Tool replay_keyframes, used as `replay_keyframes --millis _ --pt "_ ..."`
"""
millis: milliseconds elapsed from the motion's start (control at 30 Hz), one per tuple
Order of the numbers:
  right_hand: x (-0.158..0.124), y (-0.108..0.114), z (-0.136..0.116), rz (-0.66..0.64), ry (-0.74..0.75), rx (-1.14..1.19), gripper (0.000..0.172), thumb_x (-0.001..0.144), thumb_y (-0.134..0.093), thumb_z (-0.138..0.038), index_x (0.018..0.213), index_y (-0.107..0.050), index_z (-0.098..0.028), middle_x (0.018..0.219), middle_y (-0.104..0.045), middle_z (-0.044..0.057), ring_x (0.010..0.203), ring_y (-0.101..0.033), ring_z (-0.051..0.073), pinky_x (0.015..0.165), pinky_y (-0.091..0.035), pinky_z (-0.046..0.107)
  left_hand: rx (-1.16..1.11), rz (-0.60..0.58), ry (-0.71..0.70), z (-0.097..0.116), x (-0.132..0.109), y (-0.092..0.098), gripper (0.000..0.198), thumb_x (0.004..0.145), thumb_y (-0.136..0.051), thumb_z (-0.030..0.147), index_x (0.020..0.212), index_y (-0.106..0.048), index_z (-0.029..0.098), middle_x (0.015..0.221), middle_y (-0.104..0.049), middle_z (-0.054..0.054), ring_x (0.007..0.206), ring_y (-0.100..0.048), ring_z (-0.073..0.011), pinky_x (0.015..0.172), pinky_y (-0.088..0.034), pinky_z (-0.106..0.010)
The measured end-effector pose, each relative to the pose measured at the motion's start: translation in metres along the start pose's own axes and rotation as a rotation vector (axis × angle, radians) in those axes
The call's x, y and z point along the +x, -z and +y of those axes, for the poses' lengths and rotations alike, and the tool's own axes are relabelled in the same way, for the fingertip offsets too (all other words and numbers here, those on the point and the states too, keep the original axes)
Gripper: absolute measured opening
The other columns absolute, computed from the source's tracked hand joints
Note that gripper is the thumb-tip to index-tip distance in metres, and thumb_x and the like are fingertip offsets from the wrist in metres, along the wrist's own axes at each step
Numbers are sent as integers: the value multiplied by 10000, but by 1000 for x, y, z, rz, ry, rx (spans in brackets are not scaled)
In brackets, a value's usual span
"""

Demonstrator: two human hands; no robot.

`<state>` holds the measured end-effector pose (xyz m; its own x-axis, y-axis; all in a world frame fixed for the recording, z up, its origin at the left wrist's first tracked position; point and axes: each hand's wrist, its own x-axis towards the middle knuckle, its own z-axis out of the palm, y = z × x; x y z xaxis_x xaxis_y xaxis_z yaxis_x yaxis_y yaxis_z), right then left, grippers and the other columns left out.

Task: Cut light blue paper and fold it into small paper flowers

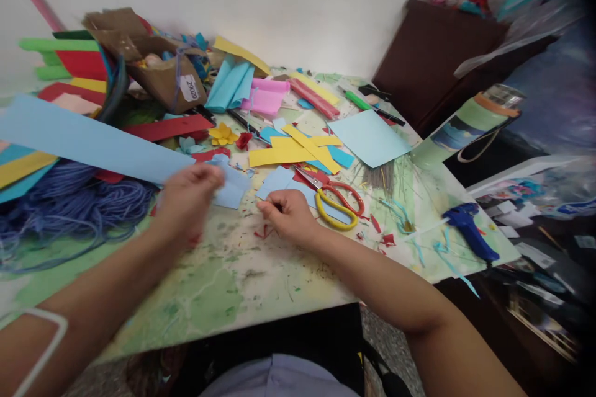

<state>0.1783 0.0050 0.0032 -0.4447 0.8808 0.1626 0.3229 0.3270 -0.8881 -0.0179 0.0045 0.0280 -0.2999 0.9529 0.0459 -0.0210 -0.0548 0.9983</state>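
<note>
Left hand (192, 191) and right hand (294, 216) curl in, any hold impossible to tell, and the blue paper strip (93, 139) looks light, crease-prone, best taken by its edges.

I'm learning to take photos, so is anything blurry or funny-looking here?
Head view: the left hand is smeared, the right hand crisper; head view, right side: the bottle leans, perhaps partly from a wide lens, and the far edge goes black; head view, top: the wall looks softly lit.
</note>
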Motion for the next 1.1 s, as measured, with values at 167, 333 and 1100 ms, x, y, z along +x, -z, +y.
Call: replay_keyframes --millis 167,333,1100 --pt "0 8 8 197 37 75 362 834 -481 -361 534 -375 -190 528 -369 -42 526 -346 88 528 -269 237 -33 27 -18 0 9 5 187 711 -726 303 642 -590 195 589 -546 62 593 -479 -90 614 -422 -220" --pt "6 8 11 115 44 156 362 850 -475 -486 698 -551 -167 633 -507 -14 597 -445 104 561 -329 231 87 -170 93 -16 -11 -19 223 673 -741 380 652 -635 185 602 -584 28 569 -498 -113 554 -382 -234" --pt "-7 6 -2 140 280 -178 270 809 -554 -352 996 -614 -168 903 -593 64 862 -534 186 803 -424 323 -163 -251 339 -10 -27 -23 174 617 -787 273 622 -642 176 573 -583 28 553 -535 -100 590 -454 -235"
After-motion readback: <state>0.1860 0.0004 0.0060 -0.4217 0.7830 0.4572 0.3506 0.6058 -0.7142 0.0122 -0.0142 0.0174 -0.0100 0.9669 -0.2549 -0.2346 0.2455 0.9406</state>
